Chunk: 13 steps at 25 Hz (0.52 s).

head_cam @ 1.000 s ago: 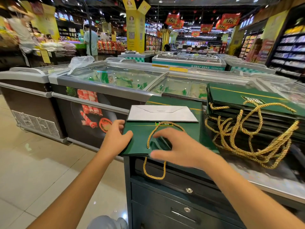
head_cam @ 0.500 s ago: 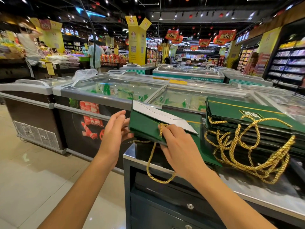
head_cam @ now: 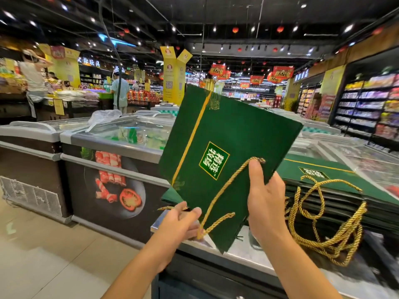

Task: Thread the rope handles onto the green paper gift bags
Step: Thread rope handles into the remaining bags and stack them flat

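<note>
A row of long glass-lidded chest freezers with silver rims runs behind and to the left of the steel-topped dark counter, which stands closest to the person. On the counter's right half lies a stack of flat green paper bags, the top one showing a thin gold line and a square printed label.

A flat green paper gift bag with the same gold stripe and square label is held up in the air above the counter's left end. It is tilted, one corner pointing down toward the steel top, its printed face turned to the camera.

Loose gold twisted rope handles hang in a tangle from the stack, over the counter's front right edge.

One gold twisted rope handle crosses the face of the raised bag diagonally.

The right hand, above the middle of the counter, grips the raised bag's edge: its thumb presses the rope's upper end against the printed face, and its fingers are behind the paper. The left hand, over the counter's left edge, has its fingers curled, pinching the rope's lower part at the bag's bottom edge.
</note>
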Tool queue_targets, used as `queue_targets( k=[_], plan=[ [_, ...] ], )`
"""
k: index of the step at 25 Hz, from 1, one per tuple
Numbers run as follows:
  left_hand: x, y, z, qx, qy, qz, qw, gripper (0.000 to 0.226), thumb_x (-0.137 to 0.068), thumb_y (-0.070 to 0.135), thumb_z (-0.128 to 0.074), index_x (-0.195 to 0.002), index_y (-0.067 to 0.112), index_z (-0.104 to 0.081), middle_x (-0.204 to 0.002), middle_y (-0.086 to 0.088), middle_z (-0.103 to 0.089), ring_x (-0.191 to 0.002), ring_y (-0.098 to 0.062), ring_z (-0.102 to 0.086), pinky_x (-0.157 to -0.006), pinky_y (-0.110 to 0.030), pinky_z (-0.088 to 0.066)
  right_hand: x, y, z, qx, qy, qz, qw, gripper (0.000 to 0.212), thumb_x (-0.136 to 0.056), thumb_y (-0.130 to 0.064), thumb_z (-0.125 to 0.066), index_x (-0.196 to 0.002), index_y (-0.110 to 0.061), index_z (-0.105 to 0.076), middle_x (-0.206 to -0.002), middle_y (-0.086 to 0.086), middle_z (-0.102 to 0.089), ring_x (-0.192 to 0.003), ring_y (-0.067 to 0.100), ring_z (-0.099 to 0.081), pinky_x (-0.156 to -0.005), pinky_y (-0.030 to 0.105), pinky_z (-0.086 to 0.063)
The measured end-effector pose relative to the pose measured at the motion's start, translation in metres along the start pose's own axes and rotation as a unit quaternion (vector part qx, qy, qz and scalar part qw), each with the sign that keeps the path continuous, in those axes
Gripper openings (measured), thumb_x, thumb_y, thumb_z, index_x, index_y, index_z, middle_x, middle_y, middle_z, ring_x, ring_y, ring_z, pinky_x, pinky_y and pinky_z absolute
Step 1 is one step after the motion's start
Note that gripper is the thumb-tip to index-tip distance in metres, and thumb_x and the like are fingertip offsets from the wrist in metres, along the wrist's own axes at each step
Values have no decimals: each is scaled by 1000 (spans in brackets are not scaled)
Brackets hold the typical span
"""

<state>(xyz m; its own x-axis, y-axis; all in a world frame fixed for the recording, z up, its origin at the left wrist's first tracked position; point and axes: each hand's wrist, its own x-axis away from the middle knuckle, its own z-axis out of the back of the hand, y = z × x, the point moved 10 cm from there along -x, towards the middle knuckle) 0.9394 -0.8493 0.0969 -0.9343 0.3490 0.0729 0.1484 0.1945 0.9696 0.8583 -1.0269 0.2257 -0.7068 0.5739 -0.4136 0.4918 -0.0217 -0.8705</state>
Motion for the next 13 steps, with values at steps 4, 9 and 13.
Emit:
queue_targets(
  k=[4, 9, 13],
  plan=[
    [9, 16, 16, 64, 70, -86, 992, 37, -94, -5, -62, -123, 18, -57, -106, -7, -75, -81, -16, -73, -62, -30, -58, 2, 15, 0, -47, -19, -33, 998, 19, -102, -27, -60, -96, -13, -71, -98, 11, -77, -93, 33, -74, -83, 48, -61],
    [12, 52, 43, 189, 79, -166, 964, 56, -99, -11, -43, -135, 30, -52, -116, -3, -75, -108, -27, -71, -87, -45, -59, 4, 18, 0, 69, -134, -114, 982, 30, -93, -31, -70, -99, -2, -70, -89, 15, -78, -79, 28, -77, -68, 38, -64],
    [7, 77, 70, 159, 100, -185, 965, 55, -102, -5, -41, -146, 28, -48, -121, -3, -73, -112, -31, -69, -84, -43, -60, -10, -7, 42, 151, -75, -71, 983, 52, -78, -45, -76, -95, 3, -66, -64, 15, -64, -48, 23, -57, -42, 29, -46]
  ],
)
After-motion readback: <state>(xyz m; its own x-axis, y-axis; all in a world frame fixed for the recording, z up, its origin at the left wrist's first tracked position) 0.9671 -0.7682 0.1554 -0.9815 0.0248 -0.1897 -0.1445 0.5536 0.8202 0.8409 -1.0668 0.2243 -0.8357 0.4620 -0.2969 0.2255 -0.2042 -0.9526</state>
